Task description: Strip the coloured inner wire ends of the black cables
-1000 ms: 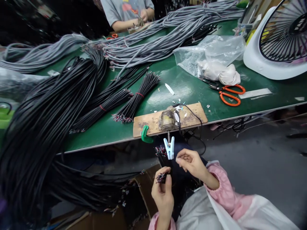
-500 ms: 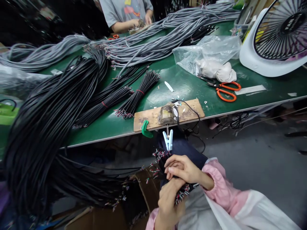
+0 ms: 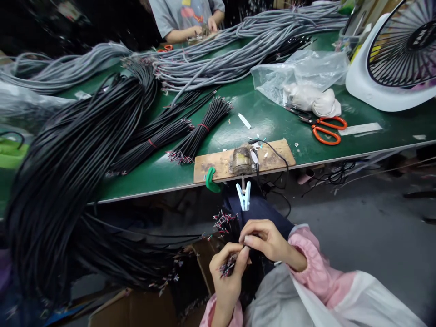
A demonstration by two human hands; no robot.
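Note:
My left hand (image 3: 226,277) is closed around a small bunch of black cables (image 3: 227,267), whose stripped red and white ends poke out between thumb and fingers. Just above and to the right, my right hand (image 3: 265,238) is closed in a pinch, its fingertips meeting those of my left. Something small and dark shows at that meeting point, too small to name. Further black cables (image 3: 226,222) with bared coloured ends lie behind my hands, over my lap. A light blue clothespin-like clip (image 3: 244,196) sits on a rod at the table edge, beyond my hands.
A wooden board (image 3: 211,168) bearing a small motor (image 3: 241,161) is held by a green clamp (image 3: 211,180). Tied black cable bundles (image 3: 204,129), grey cables (image 3: 204,72), orange-handled scissors (image 3: 327,129) and a fan (image 3: 361,86) occupy the green table. A cardboard box (image 3: 136,309) stands below. A co-worker (image 3: 187,22) works opposite.
My left hand has turned and shifted left, bringing cable ends into view in its grip. My right fingers have come together in a pinch against the left fingertips. The view has shifted slightly.

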